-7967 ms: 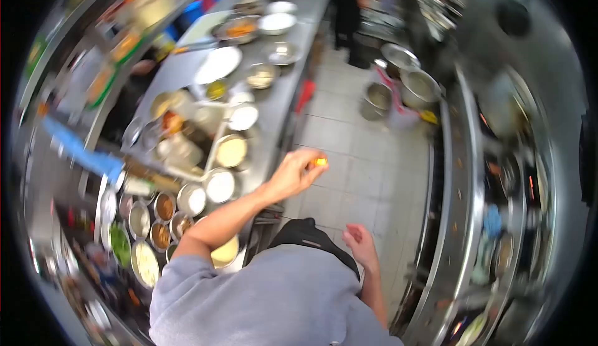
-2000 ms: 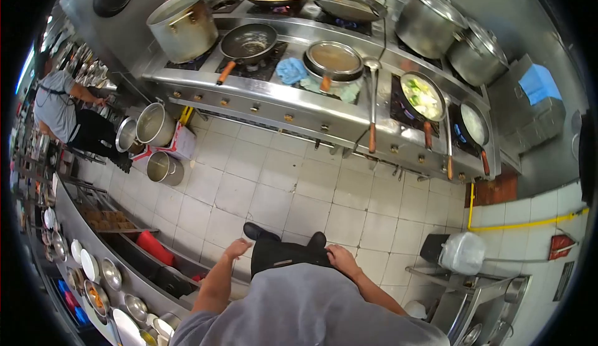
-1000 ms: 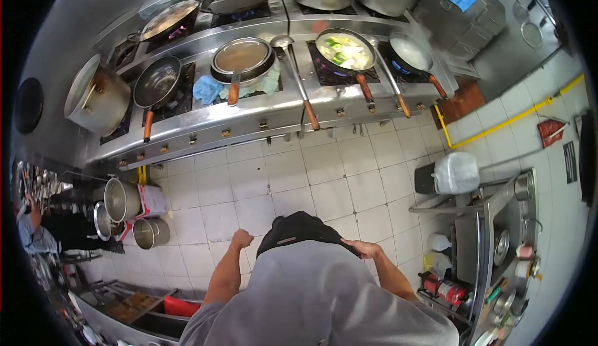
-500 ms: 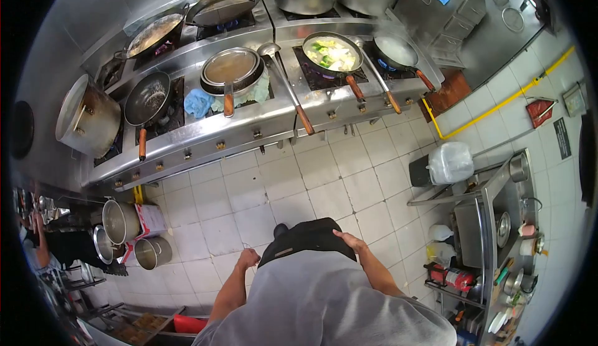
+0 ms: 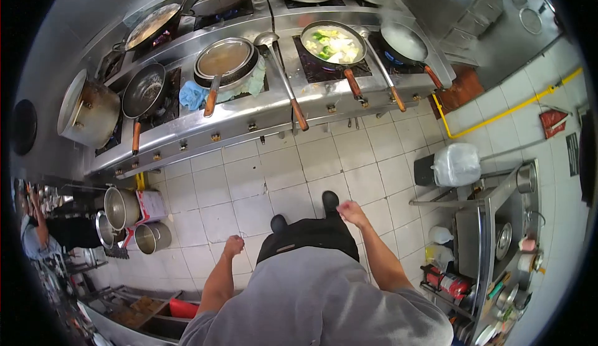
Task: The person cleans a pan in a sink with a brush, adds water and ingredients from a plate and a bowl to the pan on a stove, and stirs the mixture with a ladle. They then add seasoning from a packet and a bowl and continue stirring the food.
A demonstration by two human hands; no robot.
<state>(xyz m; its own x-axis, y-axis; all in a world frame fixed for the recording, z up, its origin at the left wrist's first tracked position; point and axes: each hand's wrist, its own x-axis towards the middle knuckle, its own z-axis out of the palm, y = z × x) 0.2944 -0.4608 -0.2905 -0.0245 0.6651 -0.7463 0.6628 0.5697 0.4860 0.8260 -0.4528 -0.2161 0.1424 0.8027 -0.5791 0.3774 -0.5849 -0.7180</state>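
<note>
My left hand [image 5: 233, 246] hangs over the floor on the left of my body, its fingers curled in; whether anything is in it is too small to tell. My right hand [image 5: 353, 214] is out in front on the right, fingers curled together, near my dark shoe [image 5: 331, 201]. Neither hand touches the stove. Ahead, a pan of broccoli and pale vegetables [image 5: 333, 45] sits on a burner, its wooden handle towards me. A ladle [image 5: 283, 83] and another long-handled utensil [image 5: 384, 72] lie on either side of it. A steaming pan [image 5: 405, 43] stands to the right.
On the stove's left are a large pot [image 5: 90, 112], an empty black pan [image 5: 144, 91] and a strainer-topped pan [image 5: 225, 59]. Pots [image 5: 152, 238] stand on the floor at left, near another person [image 5: 43, 234]. A metal shelf [image 5: 483, 246] with a fire extinguisher [image 5: 447, 282] is at right.
The stove has shifted slightly up in view. My right hand has come away from my trousers and moved forward. My left hand is a little further forward and left. Both shoes now show.
</note>
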